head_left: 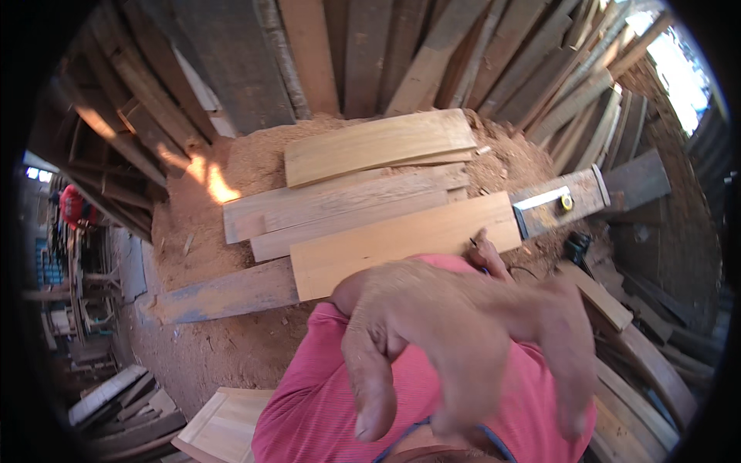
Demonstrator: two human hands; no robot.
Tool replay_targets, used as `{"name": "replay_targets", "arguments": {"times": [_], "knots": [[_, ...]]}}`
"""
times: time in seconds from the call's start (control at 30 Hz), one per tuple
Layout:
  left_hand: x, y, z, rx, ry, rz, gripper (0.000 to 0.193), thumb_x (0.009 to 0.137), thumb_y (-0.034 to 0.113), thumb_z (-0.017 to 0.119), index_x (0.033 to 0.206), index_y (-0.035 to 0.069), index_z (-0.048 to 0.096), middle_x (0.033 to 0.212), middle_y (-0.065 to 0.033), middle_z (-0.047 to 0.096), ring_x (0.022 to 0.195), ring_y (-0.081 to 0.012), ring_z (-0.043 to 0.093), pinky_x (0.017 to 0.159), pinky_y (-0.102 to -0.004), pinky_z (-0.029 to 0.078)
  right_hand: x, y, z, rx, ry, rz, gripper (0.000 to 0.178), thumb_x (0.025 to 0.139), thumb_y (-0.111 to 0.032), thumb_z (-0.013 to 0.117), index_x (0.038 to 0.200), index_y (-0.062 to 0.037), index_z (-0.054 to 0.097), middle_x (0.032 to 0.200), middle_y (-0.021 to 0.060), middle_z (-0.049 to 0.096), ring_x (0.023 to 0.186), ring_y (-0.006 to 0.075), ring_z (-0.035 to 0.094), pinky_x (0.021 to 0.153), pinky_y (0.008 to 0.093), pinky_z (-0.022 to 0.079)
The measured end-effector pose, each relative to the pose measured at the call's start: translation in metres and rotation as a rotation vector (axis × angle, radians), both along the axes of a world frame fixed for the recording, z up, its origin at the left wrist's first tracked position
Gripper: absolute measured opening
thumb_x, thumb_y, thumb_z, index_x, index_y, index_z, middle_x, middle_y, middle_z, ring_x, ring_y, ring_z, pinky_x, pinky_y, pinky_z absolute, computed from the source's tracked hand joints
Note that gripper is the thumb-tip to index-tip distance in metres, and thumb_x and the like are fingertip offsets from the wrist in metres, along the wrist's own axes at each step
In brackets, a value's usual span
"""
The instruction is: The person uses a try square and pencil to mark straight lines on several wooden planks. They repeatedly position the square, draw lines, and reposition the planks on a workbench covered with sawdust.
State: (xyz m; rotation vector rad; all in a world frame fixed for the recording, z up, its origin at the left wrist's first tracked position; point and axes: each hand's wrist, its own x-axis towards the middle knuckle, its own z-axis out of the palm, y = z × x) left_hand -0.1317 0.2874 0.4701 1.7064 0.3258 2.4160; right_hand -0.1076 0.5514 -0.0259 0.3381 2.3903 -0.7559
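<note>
My left hand [455,339] is raised close to the camera, blurred, with its fingers spread and nothing in it, in front of my pink shirt [324,401]. Beyond it my right hand [490,256] rests on the near right corner of a pale wooden plank [386,243]. It pinches a thin dark pencil [472,243] whose tip touches the wood. This plank lies nearest me in a stack of several planks [340,204] on a sawdust-covered bench; a wider light board [378,145] lies on top at the back.
A metal ruler [542,199] and a yellow tape measure [567,202] lie on a board at the right. Many boards [432,54] lean against the back wall. A framed wooden panel [224,420] lies at lower left. A person in red [71,204] stands far left.
</note>
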Motion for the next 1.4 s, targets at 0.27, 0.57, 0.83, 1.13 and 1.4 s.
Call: {"name": "replay_targets", "arguments": {"times": [0.27,0.57,0.83,1.13,1.4], "knots": [[-0.059,-0.070,-0.205,-0.991,-0.572,0.591,0.032,0.105,0.037,0.073,0.096,0.006,0.071,0.088,-0.0064,0.075,0.087,-0.0140,0.069,0.080,-0.0331,0.055,0.033,0.028,0.051,0.021,0.175,-0.539,0.046,0.102,-0.036,0.060,0.115,0.0064,0.074,0.113,0.0359,0.073,0.117,0.0462,0.071,0.099,0.0527,0.053],[0.004,-0.130,-0.407,-2.373,-0.122,0.960,0.055,0.099,0.047,0.070,0.134,0.007,0.061,0.144,-0.0271,0.057,0.133,-0.0386,0.055,0.107,-0.0590,0.042,0.075,0.035,0.102,-0.027,0.394,-0.844,0.051,0.109,-0.051,0.056,0.121,-0.0059,0.078,0.108,0.0218,0.079,0.106,0.0349,0.075,0.093,0.0460,0.056],[0.004,-0.067,-0.491,-2.551,-1.402,0.957,0.109,0.097,0.073,0.054,0.173,0.007,0.013,0.177,-0.0336,0.006,0.162,-0.0553,0.008,0.124,-0.0737,0.016,0.004,0.050,0.055,-0.222,0.719,-0.795,0.029,0.105,-0.030,0.069,0.115,-0.0026,0.073,0.091,0.0105,0.076,0.086,0.0197,0.073,0.080,0.0372,0.059],[-0.049,0.054,-0.550,-2.788,-1.546,1.793,0.100,0.101,0.065,0.047,0.169,-0.002,0.019,0.176,-0.0329,0.014,0.160,-0.0575,0.017,0.124,-0.0754,0.017,-0.074,0.073,-0.003,-0.496,0.864,-0.774,0.024,0.108,-0.020,0.064,0.120,0.0003,0.070,0.099,0.0066,0.075,0.089,0.0146,0.069,0.079,0.0327,0.055],[-0.050,0.057,-0.539,-2.775,-1.537,1.798,0.095,0.103,0.059,0.047,0.168,-0.004,0.019,0.175,-0.0330,0.016,0.160,-0.0560,0.019,0.125,-0.0733,0.018,-0.069,0.088,-0.016,-0.319,0.586,-0.610,0.015,0.101,-0.013,0.070,0.113,-0.0035,0.071,0.087,0.0113,0.073,0.075,0.0221,0.069,0.071,0.0368,0.055]]}}
